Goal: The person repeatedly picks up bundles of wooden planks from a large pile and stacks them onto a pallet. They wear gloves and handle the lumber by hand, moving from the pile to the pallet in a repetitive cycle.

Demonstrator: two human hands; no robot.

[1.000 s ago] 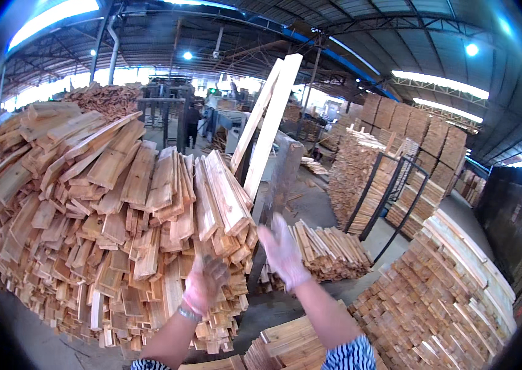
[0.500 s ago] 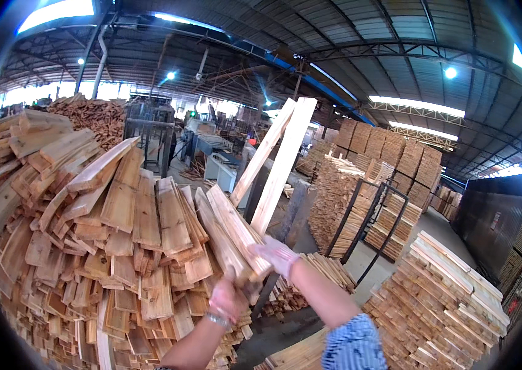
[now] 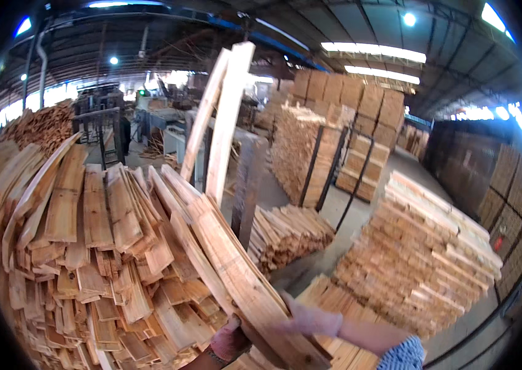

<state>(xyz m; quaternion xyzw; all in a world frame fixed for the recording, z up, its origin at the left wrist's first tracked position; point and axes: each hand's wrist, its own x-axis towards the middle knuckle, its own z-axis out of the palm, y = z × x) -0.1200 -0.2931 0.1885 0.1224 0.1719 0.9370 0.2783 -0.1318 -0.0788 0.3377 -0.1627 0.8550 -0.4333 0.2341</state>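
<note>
A few long, rough wooden boards (image 3: 231, 259) slant up and away from me, their near ends low in the view. My left hand (image 3: 230, 340), in a pinkish glove, is closed on their left edge near the lower end. Along the right edge lies my right hand (image 3: 311, 318), also gloved and smeared by motion; its fingers are pressed to the boards. To the left spreads a big heap of loose boards (image 3: 97, 213), on whose right side the far ends of the held boards rest. Behind those ends two pale boards (image 3: 227, 123) lean upright by a dark post (image 3: 250, 185).
At the right stands a layered stack of boards (image 3: 418, 246). Lower down, more boards (image 3: 347, 308) lie flat beneath my right forearm. A smaller pile (image 3: 288, 237) sits beyond the post, near a black metal frame (image 3: 335, 166). Tall lumber stacks (image 3: 350, 98) rise farther back.
The held boards have come toward me and down to the right, showing more of their length. Both hands moved lower with them. My view has turned to the right.
</note>
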